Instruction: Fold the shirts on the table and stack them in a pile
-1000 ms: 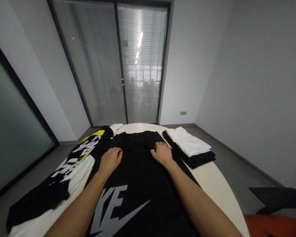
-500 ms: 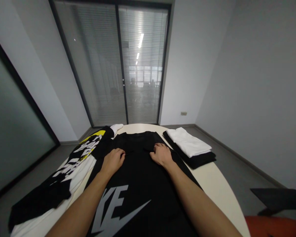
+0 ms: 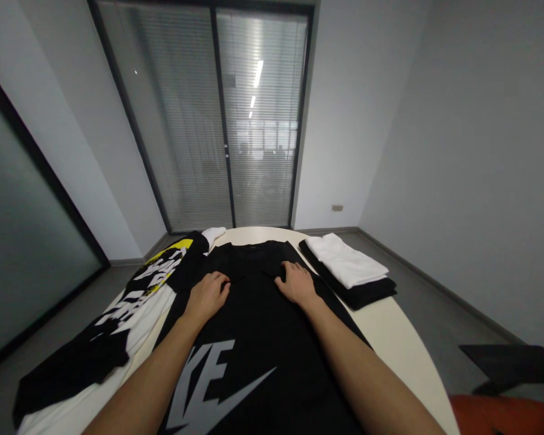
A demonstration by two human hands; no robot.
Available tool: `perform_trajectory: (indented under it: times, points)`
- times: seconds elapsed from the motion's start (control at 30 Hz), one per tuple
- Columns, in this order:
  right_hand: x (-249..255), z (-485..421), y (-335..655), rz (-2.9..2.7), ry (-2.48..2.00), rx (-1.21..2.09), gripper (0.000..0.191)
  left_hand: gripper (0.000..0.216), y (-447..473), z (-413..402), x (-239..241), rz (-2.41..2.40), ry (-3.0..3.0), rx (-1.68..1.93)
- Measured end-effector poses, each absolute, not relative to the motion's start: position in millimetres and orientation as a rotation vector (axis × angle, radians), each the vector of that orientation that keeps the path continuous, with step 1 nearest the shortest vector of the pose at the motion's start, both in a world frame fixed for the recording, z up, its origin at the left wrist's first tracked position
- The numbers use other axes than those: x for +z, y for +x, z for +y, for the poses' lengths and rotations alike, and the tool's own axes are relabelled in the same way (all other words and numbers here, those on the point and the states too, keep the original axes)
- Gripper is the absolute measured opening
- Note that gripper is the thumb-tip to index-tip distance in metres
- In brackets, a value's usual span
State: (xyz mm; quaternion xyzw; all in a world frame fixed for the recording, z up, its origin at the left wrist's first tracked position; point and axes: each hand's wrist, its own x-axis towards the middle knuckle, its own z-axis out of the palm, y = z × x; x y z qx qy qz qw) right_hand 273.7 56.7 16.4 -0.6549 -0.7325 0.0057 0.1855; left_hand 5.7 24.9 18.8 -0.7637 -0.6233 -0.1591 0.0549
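Observation:
A black T-shirt with a large grey logo lies spread on the round white table in front of me. Both my hands rest on its upper part, near the collar. My left hand lies on the cloth with its fingers stretched forward and slightly curved, holding nothing. My right hand lies flat a short way to the right, fingers apart on the fabric. Between the two hands the cloth is smooth.
A folded white shirt sits on a folded black one at the right of the table. Loose black, white and yellow printed shirts lie heaped at the left. An orange seat stands at the lower right.
The small folds of cloth pinched at my fingertips a second ago are gone; both hands now lie flatter and slightly closer together on the shirt.

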Motion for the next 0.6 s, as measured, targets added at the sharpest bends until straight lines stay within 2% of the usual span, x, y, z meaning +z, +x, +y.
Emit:
perform_trajectory:
  times: [0.2,0.6]
  points:
    - [4.1,68.1,279.8,-2.095,-1.934,0.117,0.070,0.023,5.7,25.0,18.2,-1.880,-2.323,-0.487]
    - [9.6,67.1,279.5,-2.108,-1.947,0.092,0.070,0.028,6.9,22.2,22.7,-1.919,-2.362,-0.504]
